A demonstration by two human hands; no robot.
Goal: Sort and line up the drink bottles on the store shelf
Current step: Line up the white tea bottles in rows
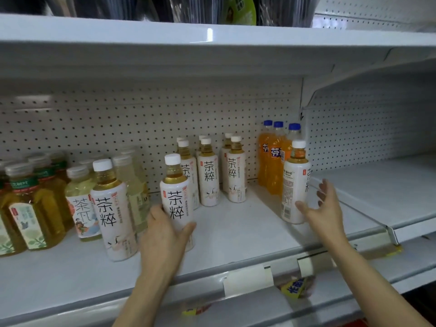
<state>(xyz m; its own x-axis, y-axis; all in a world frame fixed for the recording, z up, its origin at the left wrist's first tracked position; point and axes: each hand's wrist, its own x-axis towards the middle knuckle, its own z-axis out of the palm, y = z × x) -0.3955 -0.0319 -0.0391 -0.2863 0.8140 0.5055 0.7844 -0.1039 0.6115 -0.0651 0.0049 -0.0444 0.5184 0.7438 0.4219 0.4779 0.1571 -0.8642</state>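
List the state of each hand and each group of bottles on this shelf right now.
Left hand: grips a white-label tea bottle, upright.
Right hand: open, fingers spread beside a second white-label tea bottle, upright, label turned sideways.
Back tea bottles: upright, capped, in rows.
Orange soda bottles: upright, blue caps on.
Green tea bottles: upright, capped.
Front-left tea bottle: upright, untouched.

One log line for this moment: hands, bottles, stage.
left hand: grips white-label tea bottle | right hand: open beside turned tea bottle | stage: lining up

White shelf (236,223) w/ upright tea bottles (208,175), orange sodas (271,159).
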